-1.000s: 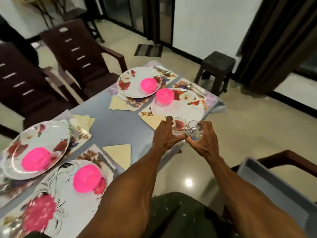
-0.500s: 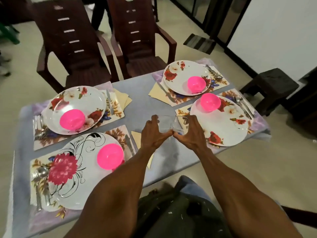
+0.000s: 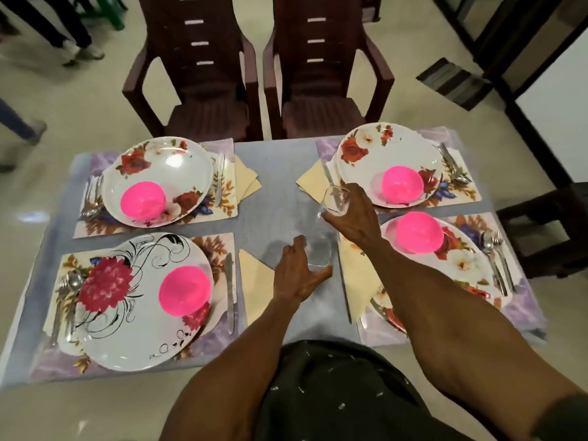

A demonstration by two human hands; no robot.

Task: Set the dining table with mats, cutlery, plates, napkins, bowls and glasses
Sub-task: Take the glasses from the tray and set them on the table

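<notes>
The grey table (image 3: 280, 173) holds four floral mats, each with a flowered plate and a pink bowl. My left hand (image 3: 299, 275) grips a clear glass (image 3: 319, 254) that stands on the cloth at the table's middle. My right hand (image 3: 353, 218) holds a second clear glass (image 3: 334, 198), tilted, above the cloth beside the far right plate (image 3: 389, 163). Yellow napkins (image 3: 256, 289) and cutlery (image 3: 229, 294) lie beside the plates. The near right plate (image 3: 458, 265) is partly hidden by my right forearm.
Two dark brown chairs (image 3: 197, 74) (image 3: 321, 74) stand at the table's far side. A dark stool (image 3: 553, 227) is at the right, close to the table's edge. Another person's legs (image 3: 63, 33) show at the top left.
My view has swung onto the table. My hands, close together with both glasses before, have parted: the left one has come down to the cloth, the right one has moved toward the far right plate.
</notes>
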